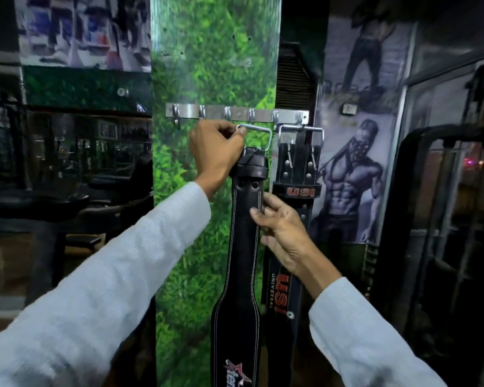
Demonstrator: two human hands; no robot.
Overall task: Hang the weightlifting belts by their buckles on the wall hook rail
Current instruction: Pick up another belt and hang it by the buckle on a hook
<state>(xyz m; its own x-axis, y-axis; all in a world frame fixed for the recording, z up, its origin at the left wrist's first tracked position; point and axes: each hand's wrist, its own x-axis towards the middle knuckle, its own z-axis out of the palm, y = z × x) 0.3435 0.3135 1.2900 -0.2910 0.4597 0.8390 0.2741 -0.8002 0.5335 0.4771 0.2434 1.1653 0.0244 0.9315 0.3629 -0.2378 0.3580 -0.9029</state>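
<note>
A steel hook rail (236, 113) with several hooks is fixed across a green leaf-print pillar. A black belt with white stitching (245, 247) hangs down in front of the pillar. Its metal buckle (259, 136) sits just below the rail, under the middle hooks, not clearly on one. My left hand (217, 153) grips the buckle's left corner. My right hand (281, 230) pinches the belt's right edge lower down. A second black belt marked USI (298, 177) hangs by its buckle (301, 132) from the right-hand hooks.
A poster of a muscular figure (352, 174) covers the wall to the right. A dark machine frame (419, 219) stands at the far right. Benches and gym equipment (53, 202) fill the dim left side. The rail's left hooks (189, 113) are bare.
</note>
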